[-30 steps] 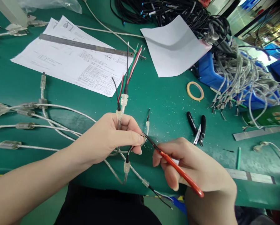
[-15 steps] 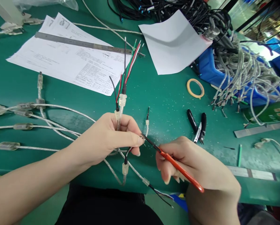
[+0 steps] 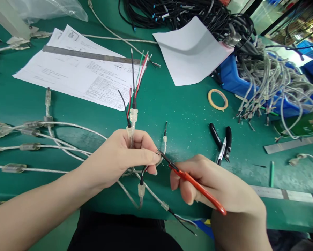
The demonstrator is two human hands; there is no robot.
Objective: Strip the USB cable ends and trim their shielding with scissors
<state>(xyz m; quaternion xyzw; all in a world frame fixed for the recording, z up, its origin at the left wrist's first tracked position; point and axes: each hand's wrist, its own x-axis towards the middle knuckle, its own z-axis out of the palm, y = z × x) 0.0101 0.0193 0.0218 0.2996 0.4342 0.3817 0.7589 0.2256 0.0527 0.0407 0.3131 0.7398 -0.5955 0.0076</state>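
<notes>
My left hand (image 3: 130,157) is closed on clear-sheathed cables (image 3: 132,134) whose ends point up, with black, red, green and white wires (image 3: 136,80) fanned out. Between its thumb and forefinger it also pinches thin wire ends. Red-handled wire strippers or cutters (image 3: 198,188) sit in my right hand (image 3: 206,184), fingers wrapped around the handle. Their dark jaws meet the wire ends at my left fingertips; the exact bite is too small to make out. Below my left hand hangs another cable end with a clear sleeve (image 3: 141,190). A short cable tip (image 3: 165,137) stands just beyond.
Black-handled nippers (image 3: 221,144) and a tape roll (image 3: 217,99) lie to the right. Farther right, a blue bin (image 3: 229,71) overflows with clear cables. Printed sheets (image 3: 75,73) under a steel ruler (image 3: 93,55) lie at the back left. Several cables (image 3: 57,146) stretch left across the green mat.
The view has shifted slightly, so the bench items appear a little lower. The upright wires lean a bit more to the left. Both hands keep their grips, with the tool's jaws still at the left fingertips.
</notes>
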